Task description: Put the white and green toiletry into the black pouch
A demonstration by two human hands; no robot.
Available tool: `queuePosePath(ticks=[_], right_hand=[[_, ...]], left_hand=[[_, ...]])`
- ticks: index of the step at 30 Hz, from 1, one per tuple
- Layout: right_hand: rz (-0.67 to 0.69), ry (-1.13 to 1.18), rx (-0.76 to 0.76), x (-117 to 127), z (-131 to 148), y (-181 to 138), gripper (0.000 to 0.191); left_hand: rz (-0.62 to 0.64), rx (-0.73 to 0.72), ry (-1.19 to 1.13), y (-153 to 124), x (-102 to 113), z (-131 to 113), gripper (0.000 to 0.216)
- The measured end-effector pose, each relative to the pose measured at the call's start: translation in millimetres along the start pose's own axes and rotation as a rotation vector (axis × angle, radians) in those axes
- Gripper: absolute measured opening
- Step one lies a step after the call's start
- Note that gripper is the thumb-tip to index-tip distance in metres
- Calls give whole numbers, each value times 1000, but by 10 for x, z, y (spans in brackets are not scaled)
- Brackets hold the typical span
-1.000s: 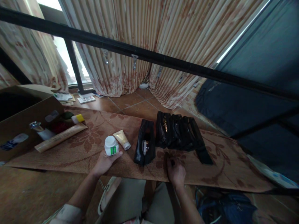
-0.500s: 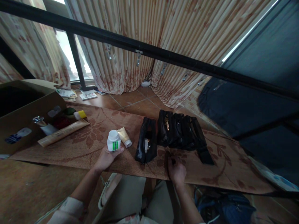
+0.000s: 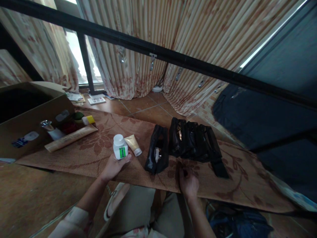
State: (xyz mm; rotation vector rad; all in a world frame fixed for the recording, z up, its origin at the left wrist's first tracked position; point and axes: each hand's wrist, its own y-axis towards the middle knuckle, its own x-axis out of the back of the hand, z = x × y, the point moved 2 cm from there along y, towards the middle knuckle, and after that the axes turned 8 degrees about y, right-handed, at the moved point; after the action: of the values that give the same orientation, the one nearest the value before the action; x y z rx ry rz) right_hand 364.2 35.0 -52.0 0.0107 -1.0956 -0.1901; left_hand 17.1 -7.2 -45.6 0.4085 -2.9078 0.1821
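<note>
My left hand [image 3: 114, 168] is wrapped round the lower part of a white plastic bottle [image 3: 120, 147] with a green label and a white screw cap, upright at the table's near side. Just right of it lies a small cream-coloured tube [image 3: 133, 144] with a white cap. An open black mesh pouch [image 3: 162, 162], with a small white-and-shiny item [image 3: 157, 154] inside, stands between my hands. My right hand [image 3: 189, 183] rests on the cloth near the front edge, fingers curled; what is inside them, if anything, is hidden. Beyond it several more black pouches [image 3: 193, 140] stand in a row.
A cardboard box [image 3: 32, 120] stands at the left, with a long beige tube [image 3: 71, 138], a silver-topped bottle [image 3: 54, 132] and a yellow-capped item [image 3: 89, 119] before it. A patterned brown cloth [image 3: 111, 124] covers the table. A dark metal bar [image 3: 173, 57] crosses above.
The view has shifted slightly, so most things sit a little further right. The bottle in my left hand has moved slightly left, away from the small tube. My right hand stays put.
</note>
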Motion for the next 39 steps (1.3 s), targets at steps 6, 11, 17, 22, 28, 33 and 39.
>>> queuePosePath(ticks=[6,11,17,22,28,33,39], right_hand=[[-14,-6,10,-29,-34,13,37],[-2,-27,-21,-14,-15,7,35],[-7,-40,2,14,15,-2,34],[3,-49,-15,2,1,-2,37],[11,-45,-8,7,1,-1,37],[11,-51,-8,0,-6,-2,35],[-11,-18,9,2,-3,-2,39]], left_hand=[[-47,-3,-126,-15,-5,-64,43],[-70,78,-326,-23,-23,-26,41],[-160,191,-503,-10,8,-26,49],[-164,199,-463,-2,23,-34,41],[-158,236,-478,-16,32,-88,41],[-148,271,-452,-42,51,-139,43],[-121,281,-472,-28,53,-88,42]])
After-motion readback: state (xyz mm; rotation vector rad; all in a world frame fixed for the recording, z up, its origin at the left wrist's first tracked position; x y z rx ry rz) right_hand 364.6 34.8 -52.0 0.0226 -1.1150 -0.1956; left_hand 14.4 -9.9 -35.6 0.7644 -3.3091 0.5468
